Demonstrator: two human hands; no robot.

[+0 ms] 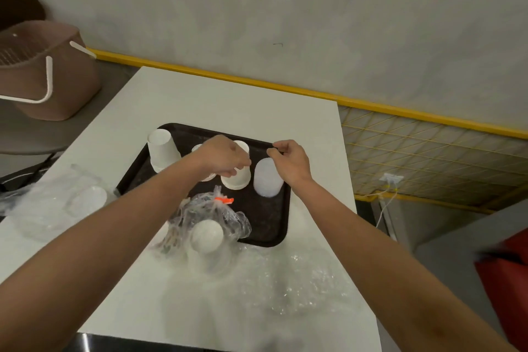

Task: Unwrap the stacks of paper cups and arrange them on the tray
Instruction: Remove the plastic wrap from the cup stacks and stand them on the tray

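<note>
**A:** White table (228, 100) against a grey wall, and your dark tray (271, 223) sits near the middle of it.

**B:** You have four stacks of paper cups standing mouth down on that tray. They are the far-left stack (163, 150), a second stack (197, 148) mostly hidden behind your wrist, the middle stack (237, 180), and the film-covered stack (267, 180) at the right.

**A:** Your left hand (225, 157) reaches over the tray. Its fingers curl down round the middle stack and grip it near the top.

**B:** Your right hand (290, 161) hangs just above the film-covered stack, with thumb and forefinger pinched together and the other fingers curled in. I cannot tell whether any clear film is caught in that pinch.

**A:** Nearer to you there is a bagged stack (207, 234) in a crumpled clear bag. It lies partly on the tray's near edge and partly on the table, and an orange tie (224, 200) sits at the bag's neck.

**B:** Loose plastic wrap (57, 208) lies on the table to your left, beside the tray. A second crumpled sheet (285, 280) lies in front of the tray, between your forearms.

**A:** Off the table, you have a brown basket (48, 80) with white handles to the left. A yellow wire grid (428, 157) runs along the wall at your right.
</note>
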